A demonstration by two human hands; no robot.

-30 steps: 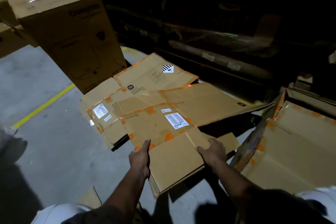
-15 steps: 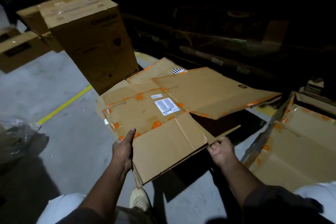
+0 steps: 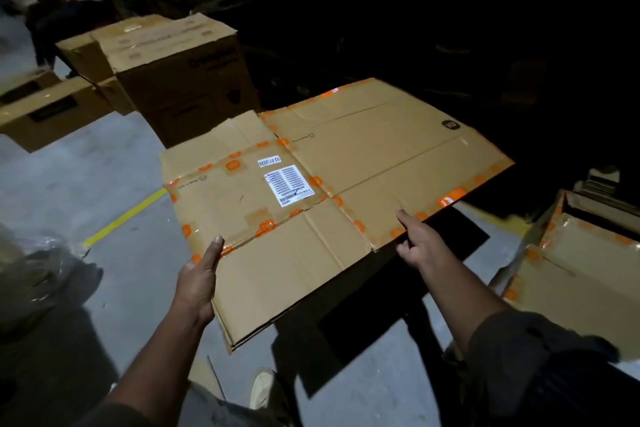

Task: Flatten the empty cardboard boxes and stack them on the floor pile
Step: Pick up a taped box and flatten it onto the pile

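Cardboard (image 3: 311, 204) now higher, fully unfolded

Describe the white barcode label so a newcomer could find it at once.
Start at the big flattened cardboard box held at its near edge by both hands, left and right. On its left panel sits the white barcode label, bigger than the small date sticker just above it and ringed by orange tape dots.

Both hands, left hand (image 3: 197, 282) and right hand (image 3: 420, 243), hold flattened box (image 3: 311, 211).
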